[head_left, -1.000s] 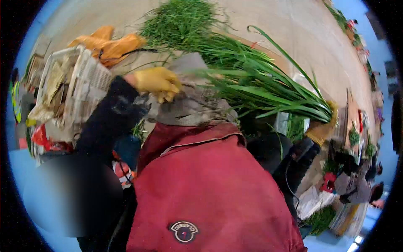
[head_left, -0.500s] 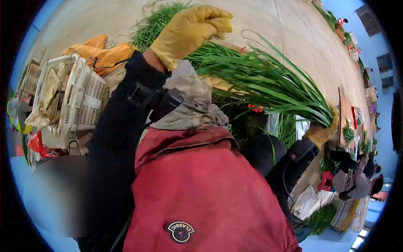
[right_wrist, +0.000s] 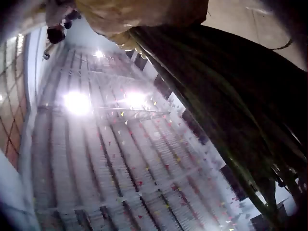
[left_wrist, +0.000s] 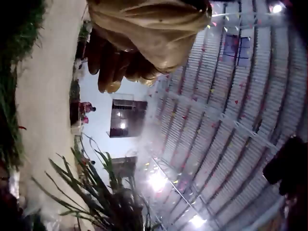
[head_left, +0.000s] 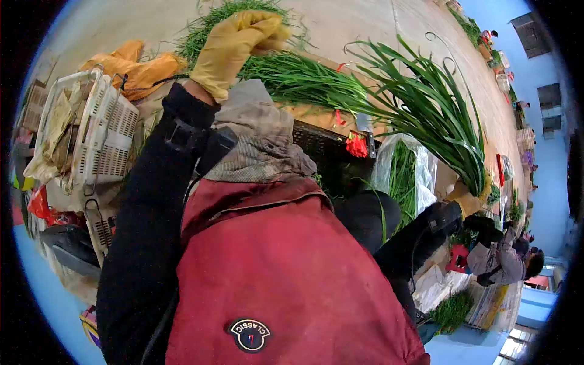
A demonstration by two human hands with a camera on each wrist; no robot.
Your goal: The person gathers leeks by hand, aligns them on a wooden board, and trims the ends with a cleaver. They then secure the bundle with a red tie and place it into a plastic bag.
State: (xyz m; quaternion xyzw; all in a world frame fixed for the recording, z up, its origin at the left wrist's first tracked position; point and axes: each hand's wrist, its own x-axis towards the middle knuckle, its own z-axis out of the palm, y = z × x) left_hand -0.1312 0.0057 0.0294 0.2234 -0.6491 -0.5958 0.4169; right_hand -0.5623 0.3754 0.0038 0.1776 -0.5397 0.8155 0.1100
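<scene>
In the head view my gloved right hand point(head_left: 465, 198) grips a bunch of garlic chives point(head_left: 435, 103) near its base. The long flat leaves fan up and to the left. Dark leaves of this bunch fill the right side of the right wrist view, below the yellow glove point(right_wrist: 144, 12). My left hand point(head_left: 240, 48), also in a yellow glove, is raised beyond the grey cuff at the top of the red apron. Its fingers are loosely bent, and nothing shows between them in the left wrist view, where the glove point(left_wrist: 149, 38) hangs at the top.
More chives point(head_left: 304, 82) lie on the board in front, with a heap of loose greens point(head_left: 228, 18) behind. A white crate point(head_left: 103, 134) and orange sack point(head_left: 131, 67) stand at left. A clear plastic bag point(head_left: 426, 176) holds greens. People sit at far right.
My left hand has risen from near the apron's top, moving up and then slightly left. The chives in my right hand have swung more upright, apart from those on the board.
</scene>
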